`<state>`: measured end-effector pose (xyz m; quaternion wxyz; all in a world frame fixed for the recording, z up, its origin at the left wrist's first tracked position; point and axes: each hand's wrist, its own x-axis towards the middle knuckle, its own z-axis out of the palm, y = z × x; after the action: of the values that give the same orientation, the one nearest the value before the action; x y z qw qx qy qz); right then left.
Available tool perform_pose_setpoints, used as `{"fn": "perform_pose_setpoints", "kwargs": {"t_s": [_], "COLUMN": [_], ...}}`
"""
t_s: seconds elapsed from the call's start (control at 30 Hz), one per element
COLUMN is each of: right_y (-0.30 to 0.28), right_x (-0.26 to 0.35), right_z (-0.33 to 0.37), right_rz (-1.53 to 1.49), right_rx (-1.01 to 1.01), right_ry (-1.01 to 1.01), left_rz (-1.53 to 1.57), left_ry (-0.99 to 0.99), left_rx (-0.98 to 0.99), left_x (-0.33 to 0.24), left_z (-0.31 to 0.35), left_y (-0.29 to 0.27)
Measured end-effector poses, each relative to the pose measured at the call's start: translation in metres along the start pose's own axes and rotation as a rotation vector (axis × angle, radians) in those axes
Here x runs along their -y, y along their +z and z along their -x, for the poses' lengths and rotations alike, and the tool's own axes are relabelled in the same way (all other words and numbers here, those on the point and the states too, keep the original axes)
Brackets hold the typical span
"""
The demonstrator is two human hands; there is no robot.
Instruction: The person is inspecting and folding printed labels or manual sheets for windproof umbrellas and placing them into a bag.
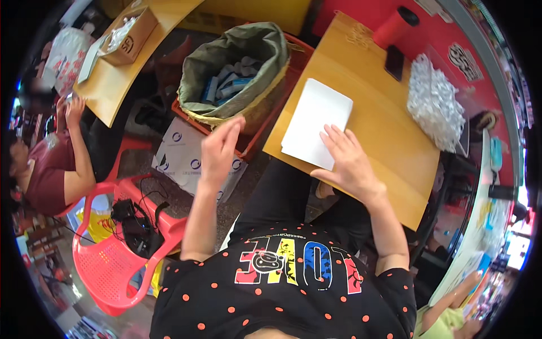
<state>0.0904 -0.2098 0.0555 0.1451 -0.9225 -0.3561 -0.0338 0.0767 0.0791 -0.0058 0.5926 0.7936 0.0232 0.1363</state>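
Observation:
A white stack of paper sheets or a thin white pad [317, 116] lies at the near left corner of the wooden table [389, 169]. My right hand [349, 161] rests on its lower right part, fingers spread and thumb out to the side. Raised in front of the sack's near rim is my left hand [219, 151], slightly blurred, with its fingers drawn together and nothing visible in them. The large grey-green woven sack [276, 53] gapes wide, and several white and blue packets [231, 82] lie inside it.
A red crate [248, 152] surrounds the sack's base. On the table are a black phone [394, 62], a red cylinder [395, 27] and a bag of crumpled clear plastic [432, 101]. A pink chair [110, 271] bears black cabled gear. Another person [53, 175] sits at the left table.

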Motion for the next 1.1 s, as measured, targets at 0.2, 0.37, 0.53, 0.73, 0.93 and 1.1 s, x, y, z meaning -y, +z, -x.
{"fn": "perform_pose_setpoints", "kwargs": {"t_s": [0.2,0.37,0.53,0.73,0.93,1.1], "right_y": [0.039,0.064,0.051,0.014,-0.008,-0.021], "right_x": [0.011,-0.003,0.015,0.041,0.078,0.086], "right_z": [0.050,0.058,0.059,0.107,0.165,0.179], "right_rz": [0.120,0.199,0.079,-0.206,-0.441,-0.780], "right_rx": [-0.184,-0.328,-0.488,-0.693,-0.481,-0.366], "right_ry": [0.057,-0.009,0.054,-0.046,-0.171,0.249], "left_rz": [0.466,0.360,0.619,1.261,1.351,1.106], "left_ry": [-0.406,-0.331,-0.364,-0.822,-0.836,-0.607], "left_rx": [0.030,-0.026,-0.003,0.389,0.349,0.384], "left_x": [0.015,-0.008,-0.040,-0.058,-0.040,-0.055], "left_z": [0.088,0.105,0.136,0.151,0.142,0.136], "left_y": [0.023,-0.008,-0.005,0.036,0.067,0.070]}}
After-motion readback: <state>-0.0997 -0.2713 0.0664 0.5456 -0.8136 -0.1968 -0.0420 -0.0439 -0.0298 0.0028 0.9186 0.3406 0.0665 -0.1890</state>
